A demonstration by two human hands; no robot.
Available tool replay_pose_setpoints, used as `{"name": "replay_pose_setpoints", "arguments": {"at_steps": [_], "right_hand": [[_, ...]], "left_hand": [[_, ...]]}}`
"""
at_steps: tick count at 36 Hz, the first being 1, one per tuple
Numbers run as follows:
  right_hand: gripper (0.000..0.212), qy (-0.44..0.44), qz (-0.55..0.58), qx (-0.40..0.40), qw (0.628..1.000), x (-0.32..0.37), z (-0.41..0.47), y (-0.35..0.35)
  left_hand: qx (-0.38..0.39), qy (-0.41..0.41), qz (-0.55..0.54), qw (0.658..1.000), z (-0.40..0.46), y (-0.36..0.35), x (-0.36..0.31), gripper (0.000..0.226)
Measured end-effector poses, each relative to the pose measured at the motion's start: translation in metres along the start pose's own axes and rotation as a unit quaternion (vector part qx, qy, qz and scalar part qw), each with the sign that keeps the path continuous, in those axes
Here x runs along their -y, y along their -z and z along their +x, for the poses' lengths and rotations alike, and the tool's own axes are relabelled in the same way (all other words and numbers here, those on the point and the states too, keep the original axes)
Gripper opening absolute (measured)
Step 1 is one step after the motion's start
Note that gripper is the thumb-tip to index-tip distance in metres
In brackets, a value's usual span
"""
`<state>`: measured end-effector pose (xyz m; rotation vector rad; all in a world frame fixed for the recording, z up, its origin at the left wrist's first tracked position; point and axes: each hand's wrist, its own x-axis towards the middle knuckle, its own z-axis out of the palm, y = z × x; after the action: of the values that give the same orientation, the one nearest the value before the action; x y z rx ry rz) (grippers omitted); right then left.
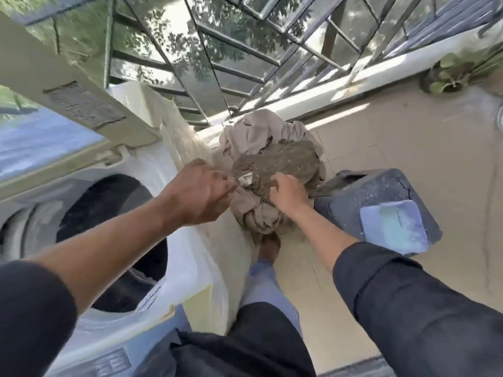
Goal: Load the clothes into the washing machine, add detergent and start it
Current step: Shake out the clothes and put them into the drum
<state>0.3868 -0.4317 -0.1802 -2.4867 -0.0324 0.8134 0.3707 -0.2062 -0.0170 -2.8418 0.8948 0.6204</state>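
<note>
A bundle of clothes (275, 156), beige cloth with an olive patterned garment on top, hangs in the air to the right of the white top-loading washing machine (206, 257). My right hand (288, 193) grips the olive garment from below. My left hand (198, 194) pinches the bundle's left edge with curled fingers. The machine's lid (79, 104) stands raised and its dark drum opening (114, 240) lies at lower left. I see no detergent.
A dark grey bin (381, 202) with a pale lid patch stands on the tiled floor just right of the bundle. A metal window grille (245, 50) and a low ledge run behind. A potted plant (451, 74) sits at far right. My foot (269, 246) is under the bundle.
</note>
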Motion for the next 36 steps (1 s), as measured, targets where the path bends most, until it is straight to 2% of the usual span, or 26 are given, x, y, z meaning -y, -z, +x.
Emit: {"name": "replay_pose_setpoints", "arguments": {"at_steps": [9,14,17,19,23,29,33,36], "right_hand": [[0.04,0.028,-0.116,0.058,0.991,-0.021,0.087,-0.024],[0.073,0.045,-0.184,0.071,0.979,-0.018,0.127,-0.038],[0.08,0.041,-0.205,0.09,0.974,-0.017,0.143,-0.045],[0.075,0.038,-0.227,0.087,0.969,-0.013,0.147,-0.048],[0.052,0.039,-0.247,0.04,0.968,-0.002,0.148,-0.046],[0.025,0.02,-0.178,-0.013,0.984,0.01,0.13,-0.035],[0.01,0.036,-0.128,-0.057,0.99,0.028,0.1,-0.019],[0.006,0.073,-0.072,-0.107,0.989,0.042,0.068,-0.004]], "left_hand": [[0.046,0.06,-0.033,0.997,-0.002,-0.02,0.003,0.042],[0.041,0.092,-0.057,0.993,-0.003,-0.021,0.002,0.039],[0.041,0.099,-0.059,0.992,-0.004,-0.018,0.0,0.037],[0.043,0.1,-0.063,0.992,-0.005,-0.017,0.0,0.037],[0.044,0.103,-0.069,0.991,-0.006,-0.014,0.001,0.034],[0.032,0.094,-0.09,0.991,-0.007,-0.014,0.001,0.031],[-0.017,0.089,-0.108,0.99,-0.009,-0.015,0.001,0.045],[-0.055,0.083,-0.113,0.989,-0.009,-0.017,0.002,0.072]]}}
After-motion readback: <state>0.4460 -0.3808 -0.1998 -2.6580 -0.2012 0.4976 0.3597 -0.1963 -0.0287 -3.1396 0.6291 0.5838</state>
